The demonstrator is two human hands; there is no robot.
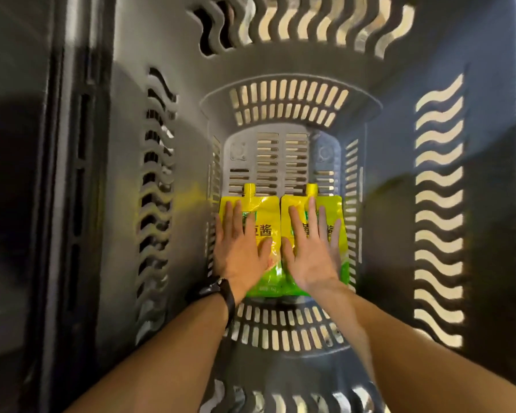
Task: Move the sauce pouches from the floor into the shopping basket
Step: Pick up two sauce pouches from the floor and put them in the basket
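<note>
I look straight down into a deep grey shopping basket (283, 58) with wavy slots in its walls. Two yellow-and-green sauce pouches lie flat side by side on its slotted bottom, spouts pointing away from me. My left hand (239, 245) rests flat with straight fingers on the left pouch (265, 231). On the right pouch (298, 210) my right hand (313, 248) lies flat in the same way, fingers spread. A dark watch sits on my left wrist.
The basket's walls (438, 204) close in on all sides of my forearms. Beyond the pouches the slotted floor of the basket (280, 162) is bare. A dark upright edge (72, 204) runs down the left outside the basket.
</note>
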